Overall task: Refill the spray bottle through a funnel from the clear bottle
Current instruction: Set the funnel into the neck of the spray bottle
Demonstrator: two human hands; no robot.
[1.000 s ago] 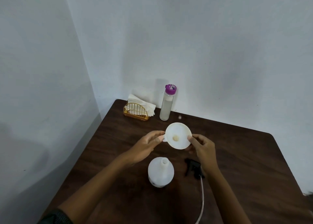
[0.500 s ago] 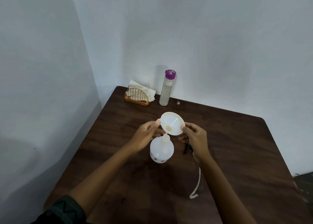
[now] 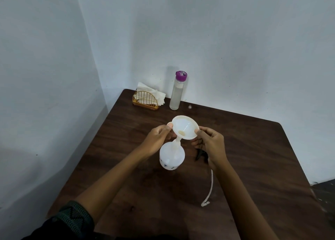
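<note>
A white funnel (image 3: 184, 127) stands with its stem in the neck of the white spray bottle (image 3: 171, 157), which sits uncapped on the dark wooden table (image 3: 253, 158). My left hand (image 3: 157, 140) pinches the funnel's left rim tab. My right hand (image 3: 211, 142) pinches the right rim. The black spray head (image 3: 200, 154) with its white tube (image 3: 209, 190) lies on the table just right of the bottle, partly hidden by my right hand. The clear bottle (image 3: 176, 92) with a purple cap stands upright at the back, near the wall.
A gold wire napkin holder (image 3: 146, 100) with white napkins stands in the back left corner, beside the clear bottle. Walls close in behind and to the left. The table's right edge drops off near the dark floor (image 3: 324, 194).
Both hands have brought the funnel down from above the table and set its stem into the spray bottle's neck. The camera view has pulled back and up.
</note>
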